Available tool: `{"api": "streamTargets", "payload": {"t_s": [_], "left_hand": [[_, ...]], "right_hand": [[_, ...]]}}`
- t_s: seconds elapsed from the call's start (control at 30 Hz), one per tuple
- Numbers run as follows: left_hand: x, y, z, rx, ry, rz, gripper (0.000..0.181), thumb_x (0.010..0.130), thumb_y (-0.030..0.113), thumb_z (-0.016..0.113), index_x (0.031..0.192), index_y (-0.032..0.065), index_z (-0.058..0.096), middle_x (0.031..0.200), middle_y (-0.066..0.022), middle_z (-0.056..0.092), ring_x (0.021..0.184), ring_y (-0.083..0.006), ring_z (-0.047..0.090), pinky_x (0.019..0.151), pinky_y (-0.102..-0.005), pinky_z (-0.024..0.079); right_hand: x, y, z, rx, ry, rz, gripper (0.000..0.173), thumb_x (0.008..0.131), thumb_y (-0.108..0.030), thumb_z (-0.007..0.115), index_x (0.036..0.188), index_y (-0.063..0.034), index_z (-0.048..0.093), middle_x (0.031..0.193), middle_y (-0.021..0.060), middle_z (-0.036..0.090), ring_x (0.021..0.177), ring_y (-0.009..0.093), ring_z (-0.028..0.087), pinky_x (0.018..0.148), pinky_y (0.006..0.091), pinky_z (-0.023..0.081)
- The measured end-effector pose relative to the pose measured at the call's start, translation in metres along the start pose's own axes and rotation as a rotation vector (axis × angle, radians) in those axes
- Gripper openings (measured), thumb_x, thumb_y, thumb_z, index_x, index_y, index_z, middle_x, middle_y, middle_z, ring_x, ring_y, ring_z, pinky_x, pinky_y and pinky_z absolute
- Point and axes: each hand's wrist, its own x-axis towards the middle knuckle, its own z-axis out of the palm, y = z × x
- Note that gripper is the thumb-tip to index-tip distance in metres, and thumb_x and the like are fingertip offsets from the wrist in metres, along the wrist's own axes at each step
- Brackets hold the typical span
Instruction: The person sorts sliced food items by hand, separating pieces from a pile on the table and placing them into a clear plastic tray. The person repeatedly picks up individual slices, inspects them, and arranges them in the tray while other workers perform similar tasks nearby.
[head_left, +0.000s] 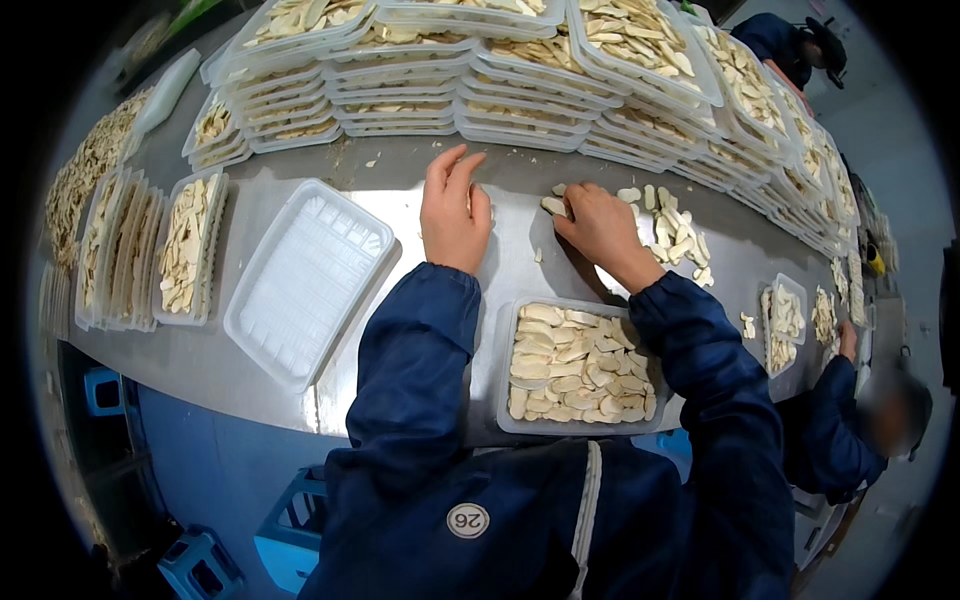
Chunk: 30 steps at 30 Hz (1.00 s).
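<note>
My left hand (456, 214) is raised over the steel table (517, 285), its fingers apart, with no held thing visible. On the right, my right hand (602, 229) reaches down with bent fingertips at a few pale food slices (553, 205); whether it grips one is hidden. A loose heap of similar slices (679, 236) lies just right of that hand. Close to my body sits a clear plastic tray (506, 375) filled with slices laid in overlapping rows, its right side partly covered by my right sleeve. An unfilled white plastic tray (307, 277) rests to my left.
Tall stacks of filled trays (397, 86) line the far side. More filled trays (187, 247) stand at left, near a large slice pile (90, 165). A co-worker (847, 427) sits at right beside small trays (784, 322); another person (787, 45) is beyond. Blue stools (201, 562) stand below.
</note>
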Motion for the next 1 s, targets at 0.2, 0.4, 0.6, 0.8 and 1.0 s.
{"api": "streamTargets", "payload": {"t_s": [0.2,0.4,0.6,0.8,1.0], "left_hand": [[-0.001,-0.004,0.003,0.045,0.007,0.042,0.032,0.082,-0.003,0.054,0.112,0.0026,0.064,0.122,-0.0150,0.056,0.100,-0.0310,0.061,0.082,-0.0367,0.051],[-0.003,-0.003,0.003,-0.004,-0.021,-0.012,0.033,0.084,-0.003,0.051,0.113,0.0037,0.065,0.123,-0.0142,0.055,0.102,-0.0271,0.060,0.082,-0.0332,0.052],[-0.002,-0.003,0.004,0.010,-0.020,-0.005,0.034,0.084,-0.001,0.050,0.113,0.0051,0.066,0.124,-0.0128,0.055,0.103,-0.0241,0.060,0.082,-0.0317,0.052],[-0.002,-0.005,0.003,0.020,-0.019,0.000,0.033,0.084,-0.001,0.051,0.112,0.0059,0.066,0.124,-0.0121,0.055,0.101,-0.0235,0.059,0.082,-0.0312,0.051],[-0.002,-0.002,0.005,0.028,-0.019,0.005,0.033,0.083,-0.001,0.051,0.112,0.0056,0.066,0.124,-0.0118,0.056,0.104,-0.0242,0.059,0.082,-0.0314,0.052]], "right_hand": [[-0.077,-0.048,-0.053,0.235,-0.079,-0.071,0.029,0.078,-0.021,0.071,0.100,-0.0081,0.059,0.090,0.0093,0.059,0.073,0.032,0.061,0.061,0.0390,0.048],[-0.155,-0.086,-0.053,0.289,-0.089,-0.345,0.024,0.073,-0.020,0.070,0.086,-0.0057,0.055,0.077,0.0080,0.050,0.064,0.023,0.058,0.054,0.0328,0.048],[-0.169,-0.095,-0.042,0.163,-0.010,-0.384,0.016,0.076,-0.017,0.064,0.076,-0.0071,0.052,0.071,0.0050,0.046,0.062,0.016,0.056,0.050,0.0280,0.046],[-0.177,-0.101,-0.036,0.102,0.013,-0.324,0.015,0.076,-0.016,0.063,0.076,-0.0064,0.052,0.071,0.0051,0.046,0.061,0.016,0.056,0.050,0.0283,0.045],[-0.182,-0.104,-0.034,0.140,0.016,-0.275,0.015,0.078,-0.016,0.064,0.078,-0.0061,0.053,0.071,0.0059,0.046,0.062,0.018,0.056,0.050,0.0297,0.046]]}}
